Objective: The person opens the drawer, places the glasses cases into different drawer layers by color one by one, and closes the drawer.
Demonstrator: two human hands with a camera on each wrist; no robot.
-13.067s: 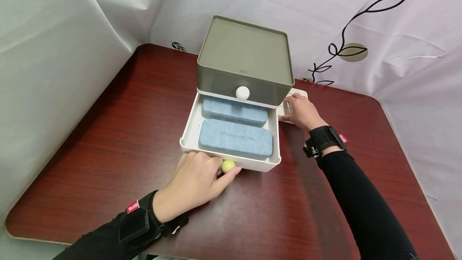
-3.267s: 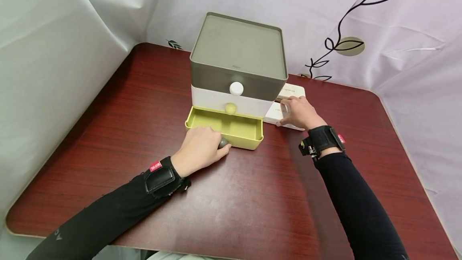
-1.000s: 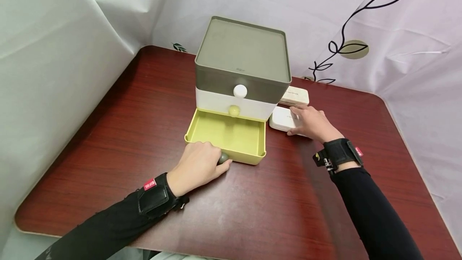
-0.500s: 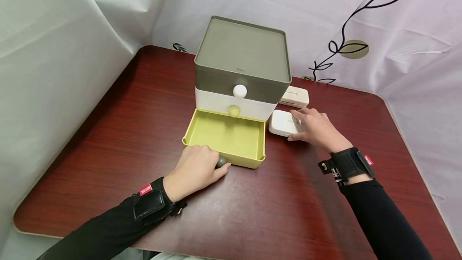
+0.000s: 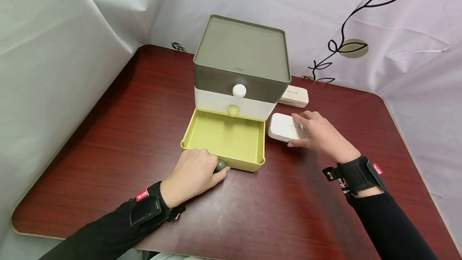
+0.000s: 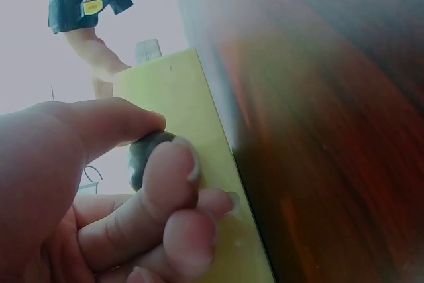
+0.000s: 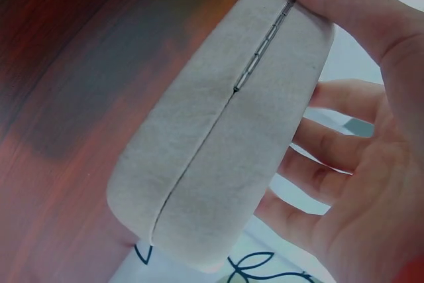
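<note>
My left hand (image 5: pixel 189 175) pinches the dark grey-green knob (image 5: pixel 220 165) of the yellow-green bottom drawer (image 5: pixel 225 135), which stands pulled out with a bare floor. In the left wrist view, thumb and fingers curl round the knob (image 6: pixel 146 154). To the drawer's right, my right hand (image 5: pixel 323 135) grips a cream glasses case (image 5: pixel 283 126) by its right end, thumb on the near side and fingers on the far side. The right wrist view shows the metal hinge and seam along the side of this glasses case (image 7: pixel 205 164).
The drawer unit's grey-green top section (image 5: pixel 243 49) and white middle section (image 5: pixel 209 98) are closed above the open drawer. A second cream glasses case (image 5: pixel 295 96) lies behind, partly hidden by the unit. Dark red tabletop (image 5: pixel 126 131); white cloth (image 5: pixel 281 3) hangs behind.
The white drawer with two blue glasses cases has been shut and the yellow-green one opened. Lately my left hand drew it slightly further out; my right hand brought the front cream case nearer.
</note>
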